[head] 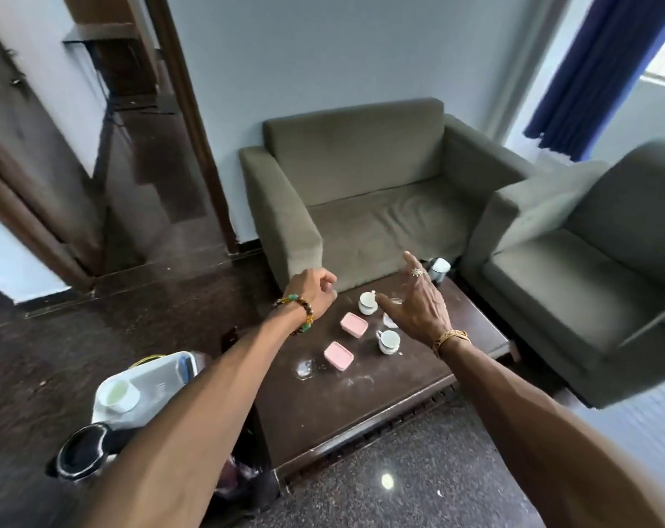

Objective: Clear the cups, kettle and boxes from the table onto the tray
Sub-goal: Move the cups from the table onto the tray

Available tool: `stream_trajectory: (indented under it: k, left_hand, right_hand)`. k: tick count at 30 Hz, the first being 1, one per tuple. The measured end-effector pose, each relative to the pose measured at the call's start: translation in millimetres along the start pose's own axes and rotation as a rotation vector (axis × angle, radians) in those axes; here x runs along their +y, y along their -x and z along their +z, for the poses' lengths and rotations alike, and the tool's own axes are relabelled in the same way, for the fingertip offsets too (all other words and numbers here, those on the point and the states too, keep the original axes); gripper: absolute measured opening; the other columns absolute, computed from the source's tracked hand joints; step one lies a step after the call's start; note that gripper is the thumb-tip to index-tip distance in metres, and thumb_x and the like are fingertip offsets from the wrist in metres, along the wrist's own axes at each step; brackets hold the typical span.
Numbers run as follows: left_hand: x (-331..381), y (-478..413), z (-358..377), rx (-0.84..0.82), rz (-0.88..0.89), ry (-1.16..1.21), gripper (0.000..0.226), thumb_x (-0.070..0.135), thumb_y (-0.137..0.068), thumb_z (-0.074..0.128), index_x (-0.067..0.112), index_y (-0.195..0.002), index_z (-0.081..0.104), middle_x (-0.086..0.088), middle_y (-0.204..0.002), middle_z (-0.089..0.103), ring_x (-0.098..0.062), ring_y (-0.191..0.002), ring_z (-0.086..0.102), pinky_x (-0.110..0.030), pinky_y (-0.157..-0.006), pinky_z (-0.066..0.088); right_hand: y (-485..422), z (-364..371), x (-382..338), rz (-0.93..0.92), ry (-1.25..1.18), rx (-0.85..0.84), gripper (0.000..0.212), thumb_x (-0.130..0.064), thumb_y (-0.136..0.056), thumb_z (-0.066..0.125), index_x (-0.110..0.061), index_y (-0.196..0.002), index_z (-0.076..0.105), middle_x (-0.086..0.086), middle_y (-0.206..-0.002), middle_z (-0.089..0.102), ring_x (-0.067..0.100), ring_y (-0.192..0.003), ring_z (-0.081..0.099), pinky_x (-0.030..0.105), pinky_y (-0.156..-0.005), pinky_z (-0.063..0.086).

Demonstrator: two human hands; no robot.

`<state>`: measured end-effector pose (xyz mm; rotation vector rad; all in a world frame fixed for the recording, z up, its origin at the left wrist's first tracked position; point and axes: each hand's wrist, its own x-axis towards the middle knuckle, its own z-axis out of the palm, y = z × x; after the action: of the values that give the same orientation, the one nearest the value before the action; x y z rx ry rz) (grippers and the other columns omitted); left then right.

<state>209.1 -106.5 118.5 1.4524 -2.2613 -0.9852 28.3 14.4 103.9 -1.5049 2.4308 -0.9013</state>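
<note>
A dark wooden coffee table [361,405] carries two pink boxes, the farther pink box [354,324] and the nearer pink box [338,355]. Two white cups stand there too, the far cup [367,302] and the near cup [389,341]. A white-lidded kettle [438,269] sits at the far right corner. A white tray [159,379] at the lower left holds a white cup [117,392]. My left hand [315,291] hovers over the table's far left edge, fingers loosely curled, holding nothing. My right hand [418,302] is spread above the cups, empty.
A grey armchair [361,192] stands behind the table and a second grey armchair [590,268] to the right. A dark round container [83,451] sits on the floor beside the tray. White spills [305,368] mark the tabletop. An open doorway is at the left.
</note>
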Motion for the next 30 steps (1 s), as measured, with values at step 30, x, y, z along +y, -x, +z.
stream_trajectory:
  k: [30]
  left_hand:
    - [262.5,-112.8,349.1,-0.477,0.181,-0.088,0.022,0.021,-0.077,0.068,0.023,-0.099,0.071,0.004,-0.095,0.072,-0.009,-0.082,0.062,-0.018,-0.071,0.042]
  right_hand:
    - [-14.9,-142.1,362.4,0.514,0.089,-0.067,0.067,-0.038,-0.090,0.062,-0.015,-0.148,0.038,0.007,-0.142,0.052,0.024,-0.126,0.055,0.038,-0.104,0.046]
